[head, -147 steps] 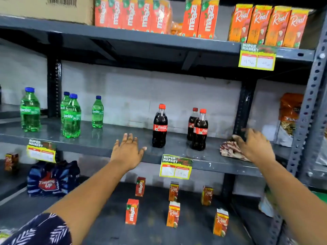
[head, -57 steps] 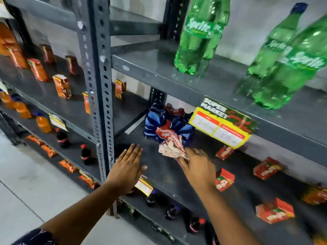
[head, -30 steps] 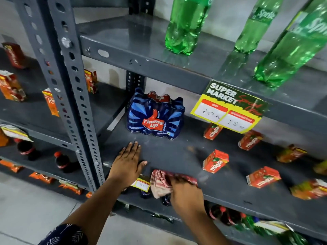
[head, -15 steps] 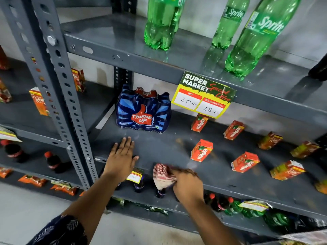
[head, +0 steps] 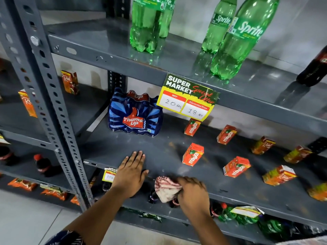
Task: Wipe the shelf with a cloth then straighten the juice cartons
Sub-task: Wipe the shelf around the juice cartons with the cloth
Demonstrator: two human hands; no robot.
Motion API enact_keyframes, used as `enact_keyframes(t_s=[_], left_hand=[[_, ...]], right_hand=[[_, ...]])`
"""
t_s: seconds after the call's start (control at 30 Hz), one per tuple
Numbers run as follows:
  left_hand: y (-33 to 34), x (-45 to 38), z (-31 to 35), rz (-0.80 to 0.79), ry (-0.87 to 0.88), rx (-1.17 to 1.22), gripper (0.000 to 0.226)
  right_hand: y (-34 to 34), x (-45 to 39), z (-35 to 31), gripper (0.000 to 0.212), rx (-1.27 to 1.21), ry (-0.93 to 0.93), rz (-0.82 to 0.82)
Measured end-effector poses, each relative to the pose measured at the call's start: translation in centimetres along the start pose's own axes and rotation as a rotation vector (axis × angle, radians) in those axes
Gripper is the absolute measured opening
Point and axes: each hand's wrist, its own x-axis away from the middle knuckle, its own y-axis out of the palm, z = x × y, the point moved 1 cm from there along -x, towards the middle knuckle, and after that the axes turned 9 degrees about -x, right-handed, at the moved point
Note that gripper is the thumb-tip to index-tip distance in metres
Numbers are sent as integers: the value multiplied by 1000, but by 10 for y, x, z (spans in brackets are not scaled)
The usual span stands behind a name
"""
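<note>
A grey metal shelf (head: 159, 152) carries several small juice cartons scattered at different angles. Orange Maaza cartons (head: 193, 154) stand in the middle, and Real cartons (head: 279, 174) lie toward the right. My right hand (head: 193, 195) is closed around a bunched red and white cloth (head: 167, 188), which hangs over the shelf's front edge. My left hand (head: 131, 171) lies flat, fingers apart, on the shelf to the left of the cloth.
A blue Thums Up multipack (head: 134, 115) stands at the shelf's back left. A yellow price tag (head: 188, 97) hangs from the shelf above, which holds green Sprite bottles (head: 235, 38). A perforated upright post (head: 47, 96) rises at the left. Dark bottles stand on the shelf below.
My right hand has slid the cloth along the shelf's front edge. My left hand stays flat in place. The view has shifted a little, bringing more cartons into sight.
</note>
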Motion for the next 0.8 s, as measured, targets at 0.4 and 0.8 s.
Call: enact_keyframes(t_s=[0.4,0.8], left_hand=[[-1,0,4,-55,-22,-62,81],[9,-4,133,-47,1,33,78]], right_hand=[[-25,20,58,58,-67,75,-100],[-35,13,107,67,144,3,-164]])
